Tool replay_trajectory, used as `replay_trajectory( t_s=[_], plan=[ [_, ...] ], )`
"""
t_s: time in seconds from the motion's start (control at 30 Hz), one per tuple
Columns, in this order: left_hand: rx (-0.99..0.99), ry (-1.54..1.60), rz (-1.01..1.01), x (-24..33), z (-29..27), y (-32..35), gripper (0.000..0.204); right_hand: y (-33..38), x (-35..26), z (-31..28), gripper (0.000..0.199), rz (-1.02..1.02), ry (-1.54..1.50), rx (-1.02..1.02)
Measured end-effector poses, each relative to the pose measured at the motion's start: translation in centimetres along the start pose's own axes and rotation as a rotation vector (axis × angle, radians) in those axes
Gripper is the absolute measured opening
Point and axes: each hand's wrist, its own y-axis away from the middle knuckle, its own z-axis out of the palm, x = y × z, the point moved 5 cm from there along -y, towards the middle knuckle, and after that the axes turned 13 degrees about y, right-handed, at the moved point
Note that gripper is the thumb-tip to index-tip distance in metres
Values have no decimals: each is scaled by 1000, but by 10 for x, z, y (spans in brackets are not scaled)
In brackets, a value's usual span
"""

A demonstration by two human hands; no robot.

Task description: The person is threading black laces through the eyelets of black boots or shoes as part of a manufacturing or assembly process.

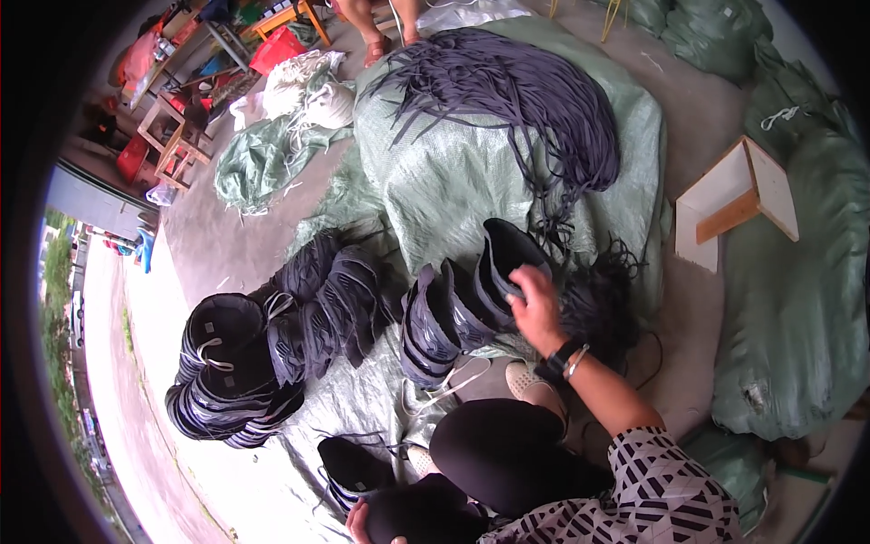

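A dark shoe upper (500, 254) stands with its opening up at the end of a row of nested uppers (441, 317). My right hand (536, 304) has its fingers curled at the near rim of that upper, pinching it. Low in the view, my left hand (358, 523) shows only a few bent fingers beside my dark-clad knee, and what they grip is hidden. Just above those fingers lies a single black upper (356, 464) with loose laces. A white cord (444, 396) trails on the sheet below the row.
More uppers lie in heaps (231, 363) to the left. Dark laces (517, 91) spread over a green woven sack (426, 195). A wooden box (716, 218) and bulging green sacks (797, 299) stand right. Another person's feet (376, 47) are at the far side.
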Motion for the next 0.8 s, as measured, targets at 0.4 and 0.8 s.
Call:
replay_trajectory(
  t_s=[0.4, 0.8],
  plan=[
    [-10, -133, 42, 16, 2, -5, 77, 30, 64, 75, 25, -31, 377, -568],
    [14, -125, 44, 20, 3, -14, 75, 35, 17, 114, 17, -6, 244, -609]
  ],
)
